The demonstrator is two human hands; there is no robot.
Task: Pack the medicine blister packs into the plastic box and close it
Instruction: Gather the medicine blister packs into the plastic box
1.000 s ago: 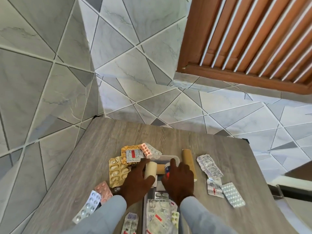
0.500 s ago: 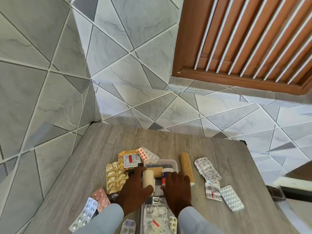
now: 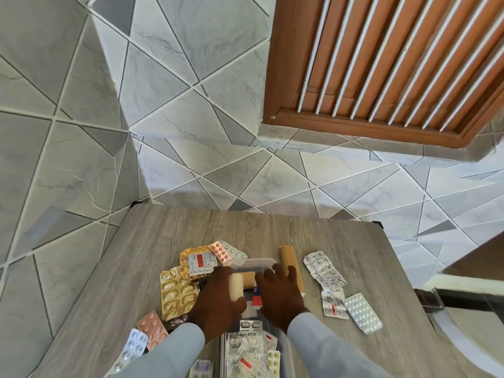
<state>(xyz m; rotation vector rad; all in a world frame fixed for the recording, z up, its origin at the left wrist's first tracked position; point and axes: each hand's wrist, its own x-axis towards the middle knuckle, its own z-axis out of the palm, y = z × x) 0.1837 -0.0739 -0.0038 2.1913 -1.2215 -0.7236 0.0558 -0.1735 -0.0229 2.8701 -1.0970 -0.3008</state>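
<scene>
While our left hand (image 3: 218, 298) grips a cream roll (image 3: 236, 286) & right hand (image 3: 281, 293) rests flat over the plastic box (image 3: 256, 264) mid-table, we clear it first; blister packs (image 3: 178, 291) lie scattered around.

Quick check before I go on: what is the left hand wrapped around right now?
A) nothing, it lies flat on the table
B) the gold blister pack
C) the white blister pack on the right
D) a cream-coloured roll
D: the left hand has its fingers and thumb curled round the cream-coloured roll over the plastic box; the gold blister pack lies untouched beside it.
</scene>
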